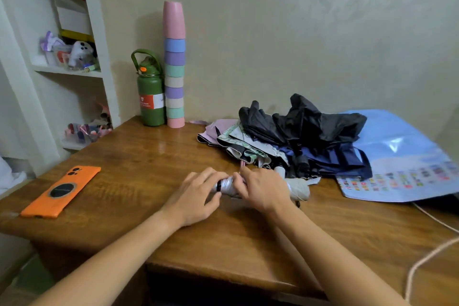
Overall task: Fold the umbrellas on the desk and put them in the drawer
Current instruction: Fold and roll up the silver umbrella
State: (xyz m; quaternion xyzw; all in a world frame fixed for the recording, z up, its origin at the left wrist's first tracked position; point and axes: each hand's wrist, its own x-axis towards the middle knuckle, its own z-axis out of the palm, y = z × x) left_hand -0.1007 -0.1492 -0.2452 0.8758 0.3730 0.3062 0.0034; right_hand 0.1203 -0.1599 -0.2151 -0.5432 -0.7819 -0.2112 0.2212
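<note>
A folded grey-white umbrella (296, 187) lies on the wooden desk (154, 156) in front of me. My left hand (198, 195) grips its left end, near a black ring. My right hand (263, 187) holds its middle, with fingers pinching at the fabric. Behind lies a heap of loose umbrellas: a black one (305, 121) on top, a navy one (340, 159), a floral one (243, 141) and a pink one (218, 129). No drawer is in sight.
An orange phone (62, 191) lies at the desk's left. A green bottle (150, 97) and a tall stack of pastel cups (174, 69) stand at the back. A blue plastic sheet (402, 159) covers the right side. A cord (427, 256) trails at the right edge. Shelves (69, 72) stand to the left.
</note>
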